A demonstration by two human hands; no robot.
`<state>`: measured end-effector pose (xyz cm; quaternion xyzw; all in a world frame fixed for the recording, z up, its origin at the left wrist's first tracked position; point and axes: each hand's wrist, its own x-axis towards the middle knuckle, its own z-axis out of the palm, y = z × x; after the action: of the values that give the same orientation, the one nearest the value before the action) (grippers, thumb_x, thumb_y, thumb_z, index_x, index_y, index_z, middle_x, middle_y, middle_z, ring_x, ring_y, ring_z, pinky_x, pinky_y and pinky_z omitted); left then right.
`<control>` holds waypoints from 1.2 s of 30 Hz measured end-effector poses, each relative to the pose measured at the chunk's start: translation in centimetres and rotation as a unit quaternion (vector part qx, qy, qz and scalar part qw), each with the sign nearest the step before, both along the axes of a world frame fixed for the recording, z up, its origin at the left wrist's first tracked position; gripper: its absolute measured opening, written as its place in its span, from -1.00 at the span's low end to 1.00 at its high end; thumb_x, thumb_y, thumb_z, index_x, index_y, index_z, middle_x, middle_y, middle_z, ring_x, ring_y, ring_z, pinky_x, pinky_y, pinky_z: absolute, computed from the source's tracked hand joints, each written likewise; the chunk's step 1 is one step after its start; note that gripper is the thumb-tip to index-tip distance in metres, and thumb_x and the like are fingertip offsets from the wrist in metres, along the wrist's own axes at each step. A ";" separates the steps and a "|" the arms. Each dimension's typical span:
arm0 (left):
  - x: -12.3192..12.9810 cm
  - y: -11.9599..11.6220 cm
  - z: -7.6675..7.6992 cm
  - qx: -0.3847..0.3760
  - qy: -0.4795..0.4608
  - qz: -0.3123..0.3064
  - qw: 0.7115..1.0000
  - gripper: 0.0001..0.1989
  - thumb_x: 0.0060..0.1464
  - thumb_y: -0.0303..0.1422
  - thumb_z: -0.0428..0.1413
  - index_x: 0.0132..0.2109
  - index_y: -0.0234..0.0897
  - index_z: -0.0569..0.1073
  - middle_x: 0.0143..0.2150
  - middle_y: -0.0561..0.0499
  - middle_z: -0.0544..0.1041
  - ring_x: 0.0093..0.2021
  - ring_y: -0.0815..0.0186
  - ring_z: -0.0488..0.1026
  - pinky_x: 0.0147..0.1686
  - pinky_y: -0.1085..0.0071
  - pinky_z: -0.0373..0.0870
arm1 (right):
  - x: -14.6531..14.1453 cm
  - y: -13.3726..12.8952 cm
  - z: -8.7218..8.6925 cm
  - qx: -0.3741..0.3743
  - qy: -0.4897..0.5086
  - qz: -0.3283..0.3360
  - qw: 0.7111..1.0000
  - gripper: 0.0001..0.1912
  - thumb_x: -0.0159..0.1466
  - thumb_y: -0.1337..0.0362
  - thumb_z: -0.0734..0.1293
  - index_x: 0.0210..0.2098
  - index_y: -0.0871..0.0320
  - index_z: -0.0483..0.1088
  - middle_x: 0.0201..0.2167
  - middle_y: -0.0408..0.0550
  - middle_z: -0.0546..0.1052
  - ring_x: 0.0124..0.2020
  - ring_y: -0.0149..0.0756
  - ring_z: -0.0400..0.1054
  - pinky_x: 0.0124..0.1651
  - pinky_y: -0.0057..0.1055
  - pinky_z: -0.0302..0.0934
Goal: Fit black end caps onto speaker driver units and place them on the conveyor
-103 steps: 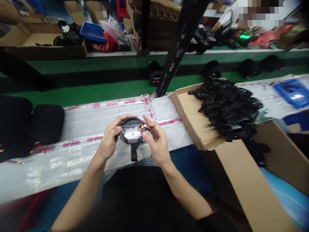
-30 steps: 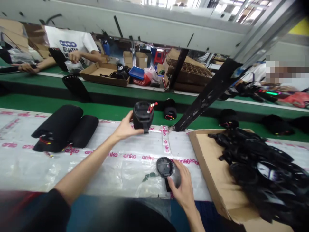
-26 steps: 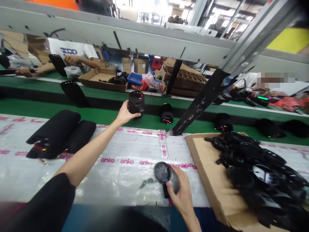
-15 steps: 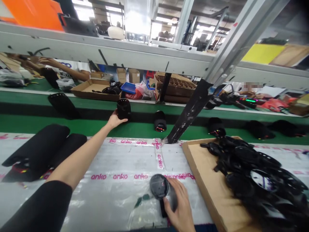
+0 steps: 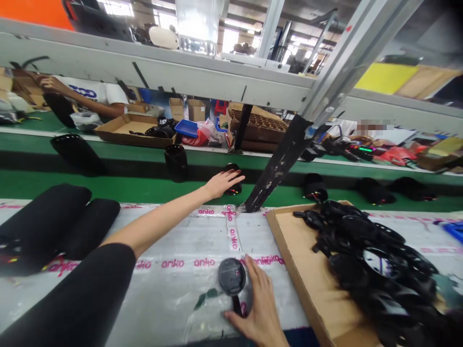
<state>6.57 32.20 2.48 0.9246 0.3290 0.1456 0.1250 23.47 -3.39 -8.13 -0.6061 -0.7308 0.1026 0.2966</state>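
My left hand [image 5: 223, 184] reaches across to the green strip with its fingers stretched out. It lies over a small black fabric-covered cylinder [image 5: 234, 189] with red and yellow wire ends, partly hidden by the fingers. Left of it, a black cylinder [image 5: 176, 163] with holes around its rim stands upright. On the plastic-covered bench, my right hand [image 5: 263, 303] is open, thumb and fingers spread beside a round black cap-like part [image 5: 232, 276]. A short black strap or tab [image 5: 237, 304] extends below that part, near my thumb.
A cardboard tray [image 5: 300, 284] heaped with black round parts [image 5: 361, 241] stands at right. Two large black cylinders [image 5: 47, 221] lie at left. A slanted post [image 5: 277, 164] rises from the bench edge below a metal rail [image 5: 202, 77]. Across the line, a person's arm [image 5: 87, 103] shows.
My left hand has let go of the upright black cylinder and moved right to the wired one. My right hand's fingers have spread apart beside the round part.
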 end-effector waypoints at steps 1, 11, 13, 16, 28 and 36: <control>0.7 0.7 0.4 0.002 0.007 -0.032 0.999 -0.05 -0.15 -0.71 0.18 0.42 -0.05 0.39 0.57 -0.03 0.30 0.59 0.11 0.17 0.51 0.20 0.11 | -0.2 0.0 0.1 -0.005 -0.009 0.000 1.000 0.33 0.00 -0.05 0.66 0.59 0.00 -0.02 0.50 0.25 0.32 0.40 0.42 0.32 0.32 0.29 0.34; -5.2 -4.5 4.3 0.036 -0.082 0.108 0.990 -0.13 0.02 -0.08 0.37 0.39 -0.29 0.31 0.36 -0.29 0.50 0.32 -0.14 0.49 0.37 -0.03 0.36 | 0.0 1.7 -0.2 0.019 0.005 -0.029 0.999 -0.20 0.36 0.25 0.38 0.53 -0.05 0.10 0.38 0.14 0.46 0.38 0.20 0.35 0.34 0.27 0.32; -7.4 -8.4 4.5 0.016 -0.123 0.138 0.983 -0.12 -0.02 0.02 0.39 0.33 -0.27 0.34 0.29 -0.24 0.54 0.26 -0.10 0.55 0.31 0.02 0.44 | 0.4 2.1 0.6 0.037 0.017 -0.068 0.997 -0.25 0.40 0.24 0.34 0.53 -0.05 0.12 0.43 0.18 0.38 0.43 0.25 0.27 0.38 0.38 0.24; -10.0 -14.6 3.5 -0.087 -0.249 0.135 0.955 -0.10 -0.18 0.04 0.48 0.24 -0.18 0.35 0.19 -0.15 0.58 0.18 -0.07 0.59 0.22 0.06 0.52 | -1.0 2.0 2.8 0.024 0.107 -0.071 0.991 -0.24 0.45 0.13 0.34 0.56 -0.04 0.05 0.50 0.20 0.28 0.51 0.22 0.19 0.47 0.37 0.16; -11.5 -30.4 -4.0 -0.257 -0.392 0.126 0.874 -0.14 0.41 0.05 0.08 0.62 0.08 -0.18 0.69 -0.03 -0.07 0.67 -0.07 -0.07 0.63 -0.11 -0.01 | -10.3 5.0 4.9 -0.050 0.357 0.139 0.922 0.14 0.38 -0.47 0.11 0.64 0.03 -0.37 0.67 0.15 -0.09 0.66 0.14 -0.14 0.61 0.16 -0.04; -12.6 -26.9 -3.9 -0.191 -0.365 0.058 0.909 -0.16 0.29 0.02 0.26 0.57 0.04 0.13 0.58 -0.14 0.19 0.59 -0.12 0.13 0.55 -0.12 0.15 | -10.4 5.6 4.1 0.037 0.346 0.092 0.933 0.02 0.41 -0.37 0.13 0.61 0.05 -0.24 0.60 0.21 0.08 0.60 0.19 0.05 0.57 0.20 0.08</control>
<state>-6.02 5.33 -1.40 0.7442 0.3353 0.4145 0.4024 13.07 2.17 -3.98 -0.4520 -0.6384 0.3054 0.5430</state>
